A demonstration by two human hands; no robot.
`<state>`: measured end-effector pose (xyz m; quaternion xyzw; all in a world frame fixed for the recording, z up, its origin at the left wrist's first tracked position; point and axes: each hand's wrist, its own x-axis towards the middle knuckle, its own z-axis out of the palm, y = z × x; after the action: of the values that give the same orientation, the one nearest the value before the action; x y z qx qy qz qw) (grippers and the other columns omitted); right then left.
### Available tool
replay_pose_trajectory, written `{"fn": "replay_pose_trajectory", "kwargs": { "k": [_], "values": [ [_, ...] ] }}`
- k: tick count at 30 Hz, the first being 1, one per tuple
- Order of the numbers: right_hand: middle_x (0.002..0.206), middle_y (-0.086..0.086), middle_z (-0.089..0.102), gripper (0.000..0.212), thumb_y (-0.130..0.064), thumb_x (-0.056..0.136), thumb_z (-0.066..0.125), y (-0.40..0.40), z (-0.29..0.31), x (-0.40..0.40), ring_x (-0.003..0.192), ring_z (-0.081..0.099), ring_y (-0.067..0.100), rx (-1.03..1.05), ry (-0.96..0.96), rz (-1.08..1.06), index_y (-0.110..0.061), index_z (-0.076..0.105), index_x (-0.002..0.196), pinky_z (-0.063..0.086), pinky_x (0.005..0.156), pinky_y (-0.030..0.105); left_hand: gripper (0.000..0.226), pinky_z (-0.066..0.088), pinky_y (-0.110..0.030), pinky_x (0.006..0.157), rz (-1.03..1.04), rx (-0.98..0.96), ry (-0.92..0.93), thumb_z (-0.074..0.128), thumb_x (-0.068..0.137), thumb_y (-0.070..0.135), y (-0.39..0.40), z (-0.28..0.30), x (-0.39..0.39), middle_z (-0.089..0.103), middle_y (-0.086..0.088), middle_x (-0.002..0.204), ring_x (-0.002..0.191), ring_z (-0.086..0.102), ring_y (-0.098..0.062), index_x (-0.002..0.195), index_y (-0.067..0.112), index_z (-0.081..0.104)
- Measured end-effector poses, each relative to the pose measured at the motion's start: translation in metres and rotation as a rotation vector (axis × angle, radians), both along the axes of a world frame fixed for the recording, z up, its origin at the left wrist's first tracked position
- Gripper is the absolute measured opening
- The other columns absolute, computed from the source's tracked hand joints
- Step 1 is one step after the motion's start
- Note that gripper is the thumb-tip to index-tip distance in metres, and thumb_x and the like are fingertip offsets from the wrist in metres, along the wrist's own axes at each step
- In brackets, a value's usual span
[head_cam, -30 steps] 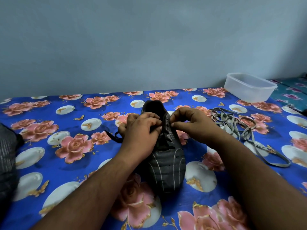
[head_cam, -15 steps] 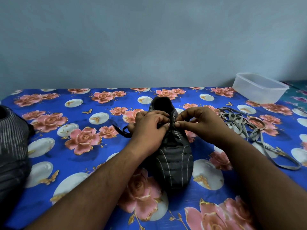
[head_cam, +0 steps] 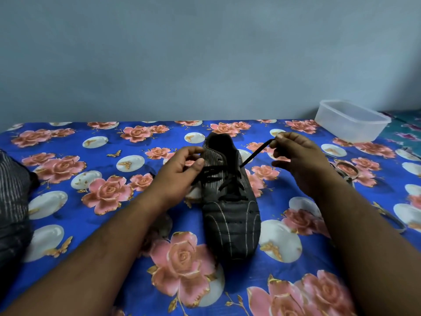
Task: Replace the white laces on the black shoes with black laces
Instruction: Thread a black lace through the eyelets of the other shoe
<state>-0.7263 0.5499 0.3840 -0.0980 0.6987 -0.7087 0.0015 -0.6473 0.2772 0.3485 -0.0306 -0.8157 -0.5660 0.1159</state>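
A black shoe (head_cam: pixel 230 220) with thin pale stripes lies on the flowered blue sheet, toe toward me. A black lace (head_cam: pixel 257 152) crisscrosses its eyelets. One end runs taut from the top right eyelet up to my right hand (head_cam: pixel 300 160), which pinches the tip between thumb and fingers. My left hand (head_cam: pixel 180 174) pinches the shoe's upper left edge beside the lacing, with its fingers curled. The removed white laces (head_cam: pixel 346 171) lie in a heap to the right, mostly hidden behind my right hand and forearm.
A second dark striped shoe (head_cam: pixel 13 201) sits at the left edge. A clear plastic container (head_cam: pixel 350 120) stands at the back right by the wall. The blue sheet (head_cam: pixel 102 224) covers the whole surface.
My right hand has moved away from the shoe up and to the right, drawing the black lace end out through the top right eyelet. My left hand stayed at the shoe's left side.
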Motion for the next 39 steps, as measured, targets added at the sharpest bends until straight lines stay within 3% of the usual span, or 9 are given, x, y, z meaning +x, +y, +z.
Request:
{"fn": "replay_pose_trajectory", "kwargs": {
  "k": [6, 9, 11, 14, 18, 21, 25, 32, 39],
  "values": [
    [0.098, 0.003, 0.065, 0.013, -0.027, 0.106, 0.050, 0.017, -0.008, -0.024, 0.062, 0.051, 0.012, -0.076, -0.188, -0.451, -0.019, 0.057, 0.098, 0.047, 0.057, 0.030, 0.014, 0.053, -0.052, 0.096, -0.034, 0.003, -0.106, 0.058, 0.102, 0.022, -0.012, 0.000, 0.002, 0.072, -0.012, 0.102, 0.093, 0.066, -0.019, 0.114, 0.019, 0.063],
    [0.110, 0.007, 0.069, 0.015, -0.030, 0.103, 0.055, 0.020, -0.014, -0.028, 0.066, 0.054, 0.015, 0.175, -0.078, -0.511, -0.017, 0.058, 0.110, 0.045, 0.057, 0.028, 0.022, 0.054, -0.046, 0.088, -0.009, 0.017, -0.075, 0.058, 0.099, 0.033, -0.007, 0.005, 0.004, 0.073, -0.018, 0.099, 0.086, 0.065, -0.018, 0.113, 0.017, 0.064],
    [0.111, 0.001, 0.067, 0.025, -0.036, 0.097, 0.065, 0.011, -0.015, -0.020, 0.084, 0.060, 0.015, 0.409, 0.173, -0.404, -0.020, 0.060, 0.116, 0.046, 0.066, 0.027, 0.035, 0.051, -0.038, 0.079, 0.019, 0.022, -0.042, 0.057, 0.095, 0.043, -0.006, 0.007, 0.005, 0.071, -0.021, 0.094, 0.078, 0.062, -0.014, 0.112, 0.014, 0.064],
    [0.106, -0.012, 0.067, 0.027, -0.045, 0.088, 0.073, -0.008, -0.007, 0.004, 0.098, 0.060, 0.008, 0.511, 0.360, -0.048, -0.030, 0.068, 0.110, 0.047, 0.081, 0.025, 0.050, 0.048, -0.029, 0.073, 0.015, 0.041, -0.008, 0.057, 0.088, 0.054, -0.006, 0.010, 0.007, 0.069, -0.015, 0.085, 0.069, 0.059, -0.010, 0.108, 0.009, 0.066],
    [0.097, -0.005, 0.072, 0.018, -0.043, 0.080, 0.075, -0.021, -0.006, 0.020, 0.096, 0.064, 0.010, 0.613, 0.471, 0.249, -0.029, 0.074, 0.090, 0.045, 0.077, 0.014, 0.077, 0.049, -0.042, 0.069, -0.070, -0.017, -0.018, 0.051, 0.090, 0.074, -0.007, 0.011, 0.009, 0.065, -0.025, 0.089, 0.071, 0.058, -0.023, 0.104, -0.001, 0.063],
    [0.087, -0.005, 0.071, 0.011, -0.029, 0.087, 0.075, -0.018, -0.007, 0.017, 0.082, 0.067, 0.007, 0.604, 0.485, 0.252, -0.019, 0.073, 0.088, 0.045, 0.073, 0.010, 0.067, 0.042, -0.022, 0.065, -0.075, -0.007, -0.006, 0.043, 0.094, 0.066, -0.006, 0.012, 0.011, 0.070, -0.009, 0.085, 0.070, 0.052, -0.009, 0.098, 0.004, 0.069],
    [0.082, -0.013, 0.064, 0.004, -0.021, 0.096, 0.068, -0.007, -0.014, -0.002, 0.069, 0.056, -0.003, 0.627, 0.457, 0.029, -0.019, 0.068, 0.092, 0.039, 0.065, 0.017, 0.079, 0.041, -0.027, 0.064, -0.059, -0.049, 0.020, 0.048, 0.090, 0.073, -0.008, 0.015, 0.013, 0.063, -0.027, 0.089, 0.069, 0.047, -0.013, 0.095, -0.004, 0.067],
    [0.095, -0.001, 0.063, 0.005, -0.024, 0.099, 0.063, 0.017, -0.024, -0.028, 0.089, 0.057, 0.022, 0.719, 0.326, -0.352, -0.020, 0.063, 0.097, 0.040, 0.078, 0.033, 0.030, 0.041, -0.018, 0.060, -0.062, -0.070, 0.062, 0.076, 0.084, 0.030, -0.005, 0.020, 0.016, 0.062, -0.026, 0.075, 0.065, 0.049, -0.016, 0.084, 0.001, 0.071],
    [0.112, -0.002, 0.064, 0.018, -0.035, 0.096, 0.064, 0.006, -0.024, -0.021, 0.112, 0.052, 0.016, 0.744, 0.543, -0.196, -0.029, 0.067, 0.112, 0.041, 0.101, 0.042, 0.021, 0.042, -0.013, 0.059, -0.090, -0.084, 0.021, 0.074, 0.090, 0.021, -0.010, 0.015, 0.014, 0.065, 0.000, 0.072, 0.063, 0.052, -0.005, 0.087, 0.001, 0.069]
  ]
}}
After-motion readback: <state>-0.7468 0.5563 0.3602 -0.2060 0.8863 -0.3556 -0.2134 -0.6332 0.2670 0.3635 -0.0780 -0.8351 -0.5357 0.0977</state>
